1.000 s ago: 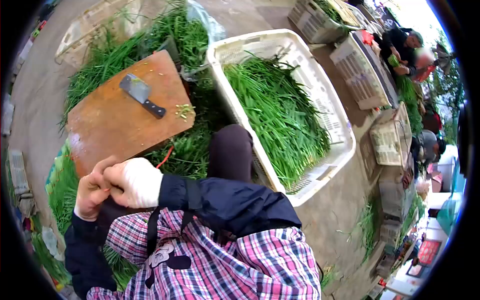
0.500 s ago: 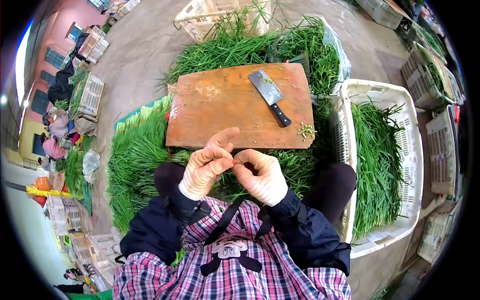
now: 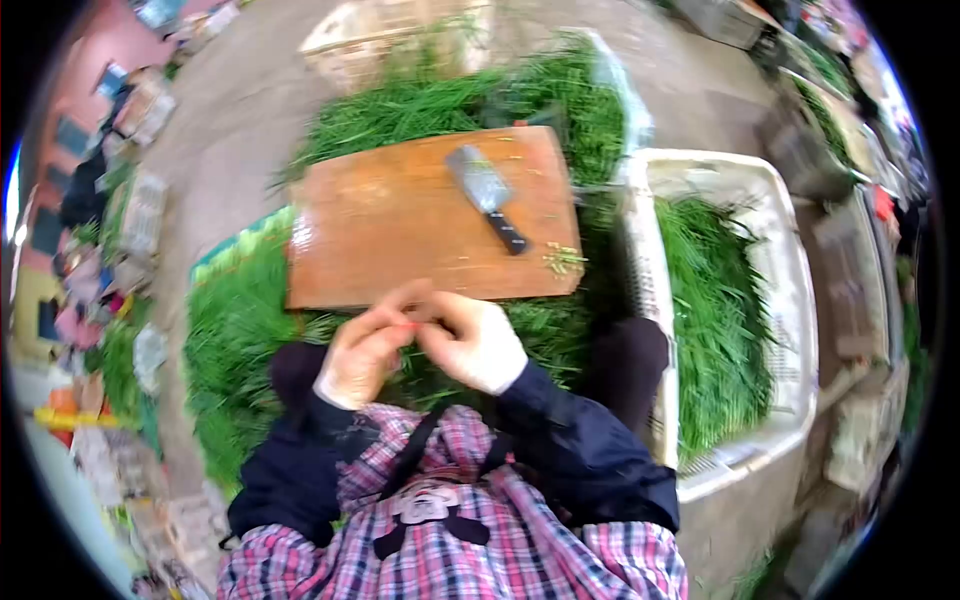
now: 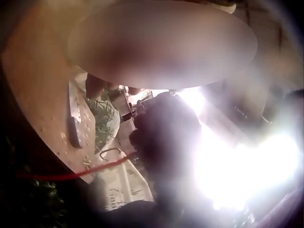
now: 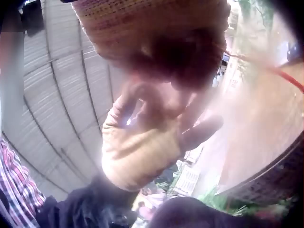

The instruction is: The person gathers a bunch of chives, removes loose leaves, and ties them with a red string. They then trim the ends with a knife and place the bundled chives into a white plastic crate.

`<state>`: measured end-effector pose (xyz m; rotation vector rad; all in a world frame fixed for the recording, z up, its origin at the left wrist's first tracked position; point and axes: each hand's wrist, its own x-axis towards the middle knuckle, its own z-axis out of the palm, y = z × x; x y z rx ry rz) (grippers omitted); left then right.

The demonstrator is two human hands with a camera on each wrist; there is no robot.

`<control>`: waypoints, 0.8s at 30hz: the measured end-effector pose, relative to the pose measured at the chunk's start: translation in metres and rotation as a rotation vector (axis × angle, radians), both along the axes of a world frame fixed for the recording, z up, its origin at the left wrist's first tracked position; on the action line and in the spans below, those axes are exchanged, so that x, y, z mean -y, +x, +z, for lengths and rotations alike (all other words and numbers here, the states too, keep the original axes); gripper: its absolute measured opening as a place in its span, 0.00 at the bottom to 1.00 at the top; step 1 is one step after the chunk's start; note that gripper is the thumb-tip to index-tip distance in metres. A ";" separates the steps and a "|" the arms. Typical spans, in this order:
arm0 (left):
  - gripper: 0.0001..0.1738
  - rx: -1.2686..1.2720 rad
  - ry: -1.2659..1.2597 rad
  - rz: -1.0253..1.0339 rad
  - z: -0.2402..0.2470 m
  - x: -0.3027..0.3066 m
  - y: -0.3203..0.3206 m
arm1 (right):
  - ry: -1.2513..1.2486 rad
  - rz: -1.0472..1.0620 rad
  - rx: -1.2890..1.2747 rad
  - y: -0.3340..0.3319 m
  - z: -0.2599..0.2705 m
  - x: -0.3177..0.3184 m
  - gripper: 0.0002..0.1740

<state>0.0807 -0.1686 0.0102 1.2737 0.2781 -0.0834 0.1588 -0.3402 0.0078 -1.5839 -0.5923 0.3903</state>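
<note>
In the head view both hands meet, fingertips together, in front of the near edge of a wooden chopping board [image 3: 380, 230]. The left hand [image 3: 362, 352] and the right hand [image 3: 472, 342] pinch a thin red string [image 3: 414, 326] between thumbs and fingers. A length of this string [image 5: 285, 76] trails out past the board in the right wrist view, where the left hand [image 5: 145, 149] shows with curled fingers. A cleaver [image 3: 480, 182] with a black handle lies on the board, beside some chopped green bits [image 3: 564, 260].
To the right stands a white plastic crate [image 3: 797, 400] holding long green leaves [image 3: 715, 330]. Bundled greens [image 3: 235, 345] lie left of the board, with loose greens [image 3: 400, 118] behind it. Dark-trousered knees flank the hands. Another crate [image 3: 340, 45] stands beyond.
The head view has swung from the right side to face the board. The hands remain together, fingers shifting slightly around the red string; the left fingers have drawn closer to the right. The cleaver stays put.
</note>
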 end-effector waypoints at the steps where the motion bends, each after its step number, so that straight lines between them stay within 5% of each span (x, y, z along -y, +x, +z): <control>1: 0.03 0.122 0.052 -0.045 -0.001 -0.002 0.005 | 0.020 0.001 0.168 0.007 -0.010 -0.004 0.09; 3: 0.04 0.167 0.206 -0.102 -0.004 -0.017 0.014 | -0.113 0.030 0.325 0.024 -0.010 -0.008 0.09; 6: 0.07 0.107 0.292 0.074 -0.012 -0.041 0.041 | -0.188 0.025 0.463 0.052 -0.006 0.007 0.08; 7: 0.05 0.191 0.480 0.132 -0.048 -0.076 0.056 | -0.205 0.008 0.496 0.063 -0.002 0.017 0.08; 9: 0.04 0.200 0.365 0.206 -0.057 -0.096 0.081 | -0.246 -0.073 0.535 0.087 0.011 0.056 0.09; 13: 0.09 0.062 0.344 0.344 -0.112 -0.148 0.122 | -0.351 -0.401 0.471 0.127 0.012 0.162 0.11; 14: 0.12 0.022 0.365 0.340 -0.118 -0.143 0.138 | -0.452 -0.553 0.262 0.141 0.003 0.213 0.12; 16: 0.16 0.022 0.645 0.200 -0.159 -0.180 0.142 | -0.478 -0.677 0.180 0.162 -0.053 0.266 0.21; 19: 0.15 -0.213 0.515 0.436 -0.174 -0.166 0.160 | -0.953 -0.676 0.281 0.179 -0.118 0.309 0.44; 21: 0.16 -0.022 0.693 0.262 -0.192 -0.183 0.158 | -0.983 -0.679 0.220 0.190 -0.166 0.316 0.55; 24: 0.16 -0.123 0.683 0.284 -0.198 -0.196 0.164 | -1.158 -0.607 -0.018 0.211 -0.207 0.304 0.67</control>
